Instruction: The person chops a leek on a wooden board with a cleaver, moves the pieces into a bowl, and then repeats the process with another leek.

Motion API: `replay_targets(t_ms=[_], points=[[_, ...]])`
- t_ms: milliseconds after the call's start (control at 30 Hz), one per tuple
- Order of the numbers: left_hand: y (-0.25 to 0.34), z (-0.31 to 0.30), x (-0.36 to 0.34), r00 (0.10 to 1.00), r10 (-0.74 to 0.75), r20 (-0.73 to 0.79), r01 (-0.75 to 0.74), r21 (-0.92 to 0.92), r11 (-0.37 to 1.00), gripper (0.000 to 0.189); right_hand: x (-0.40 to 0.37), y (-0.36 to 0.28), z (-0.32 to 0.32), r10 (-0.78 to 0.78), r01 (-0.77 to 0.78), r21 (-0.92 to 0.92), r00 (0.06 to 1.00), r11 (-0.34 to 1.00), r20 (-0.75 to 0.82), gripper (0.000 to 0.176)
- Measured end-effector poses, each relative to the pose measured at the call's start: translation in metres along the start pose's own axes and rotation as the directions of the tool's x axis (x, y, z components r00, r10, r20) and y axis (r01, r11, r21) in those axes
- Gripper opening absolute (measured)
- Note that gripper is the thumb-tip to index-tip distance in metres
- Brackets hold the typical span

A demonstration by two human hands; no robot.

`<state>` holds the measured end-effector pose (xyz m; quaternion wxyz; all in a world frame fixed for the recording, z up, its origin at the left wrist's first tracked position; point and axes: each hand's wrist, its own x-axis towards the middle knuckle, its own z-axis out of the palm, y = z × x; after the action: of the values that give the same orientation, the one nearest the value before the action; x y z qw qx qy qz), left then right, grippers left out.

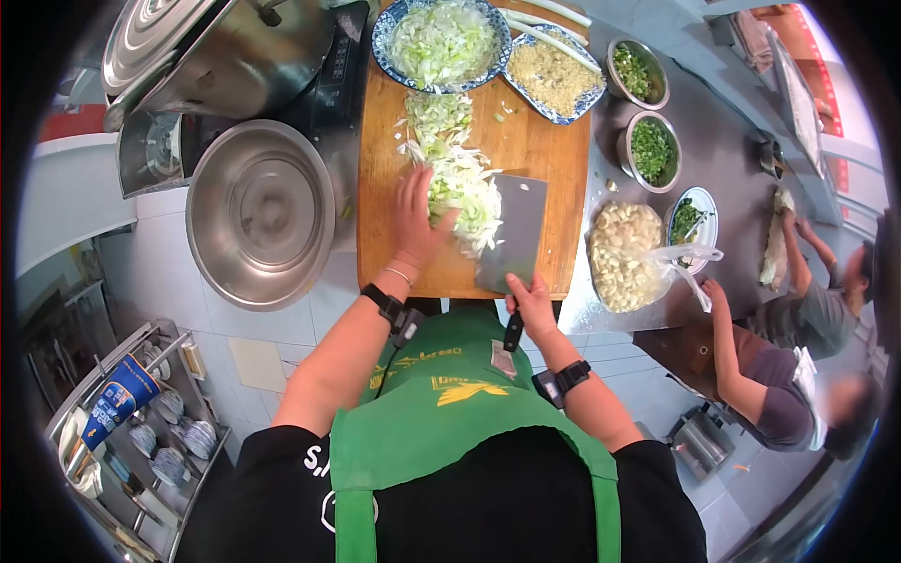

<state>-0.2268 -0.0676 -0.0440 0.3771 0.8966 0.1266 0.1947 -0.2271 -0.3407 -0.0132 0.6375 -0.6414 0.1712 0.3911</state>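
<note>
A loose pile of chopped scallion [466,202], white and pale green, lies on a wooden cutting board [558,174]. My left hand [419,222] rests against the pile's left side, its fingers stretched out and the thumb apart. In my right hand [532,305] is the black handle of a cleaver [522,225]. The broad grey blade lies along the right edge of the pile, near the board's front. At the back of the board stands a blue-patterned bowl [379,47] heaped with more chopped scallion.
A patterned plate [554,70] of minced garlic and steel bowls [650,150] of chopped greens stand right. Beyond are a bag of peeled garlic [624,253] and a white bowl [711,218]. Left are a steel basin [263,211] and a large pot [244,66]. Two people work at far right.
</note>
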Motion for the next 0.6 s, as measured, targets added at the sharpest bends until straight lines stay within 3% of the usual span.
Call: replay_targets(t_ms=[100,233,467,600], points=[[0.018,0.016,-0.013,0.997,-0.045,-0.060,0.045,-0.007,0.999,0.090,0.010,0.001,0.036,0.030,-0.030,0.017,0.999,0.999,0.011,0.021],[0.034,0.023,-0.019,0.990,-0.124,-0.065,0.121,-0.049,0.991,0.091,0.020,-0.003,0.062,0.027,-0.031,0.046,0.995,0.998,0.100,0.021],[0.062,0.020,-0.017,0.986,-0.136,-0.099,0.118,-0.171,0.978,0.090,0.012,-0.014,0.065,0.023,-0.033,0.063,0.989,0.997,0.147,0.018],[0.089,0.007,-0.002,0.983,-0.151,-0.107,0.123,-0.233,0.965,0.087,-0.006,-0.052,0.064,-0.001,-0.007,0.050,0.987,0.999,0.162,0.017]])
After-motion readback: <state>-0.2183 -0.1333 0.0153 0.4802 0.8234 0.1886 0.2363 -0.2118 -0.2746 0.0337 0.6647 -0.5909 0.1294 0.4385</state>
